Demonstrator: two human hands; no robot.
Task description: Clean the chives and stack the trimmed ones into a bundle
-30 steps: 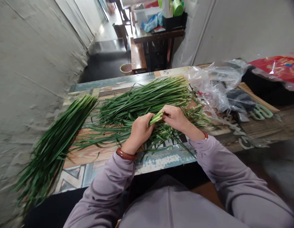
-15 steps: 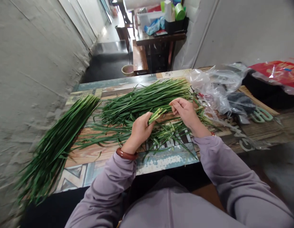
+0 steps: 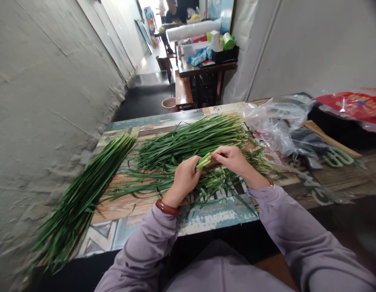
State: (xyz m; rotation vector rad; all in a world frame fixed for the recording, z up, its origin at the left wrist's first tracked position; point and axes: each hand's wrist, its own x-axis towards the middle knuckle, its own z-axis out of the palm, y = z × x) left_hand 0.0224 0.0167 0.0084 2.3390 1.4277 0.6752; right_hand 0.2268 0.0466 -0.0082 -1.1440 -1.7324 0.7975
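Observation:
My left hand (image 3: 185, 177) is closed round a small bunch of green chives (image 3: 203, 161), whose pale cut ends stick out to the right. My right hand (image 3: 231, 157) pinches at those pale ends with its fingers together. Both hands hover over a loose heap of chives (image 3: 188, 142) on the patterned table (image 3: 212, 207). A tidy, aligned bundle of chives (image 3: 84, 194) lies apart at the table's left side, next to the wall.
Crumpled clear plastic bags (image 3: 276, 117) lie right of the heap, with green-handled scissors (image 3: 336, 156) and a red bag (image 3: 355, 103) further right. A grey wall runs along the left. Behind the table stand a dark cluttered side table (image 3: 206, 65) and a bowl (image 3: 169, 104).
My right hand drew away from the chive ends half a second ago and has come back onto them. The view has tilted up a little.

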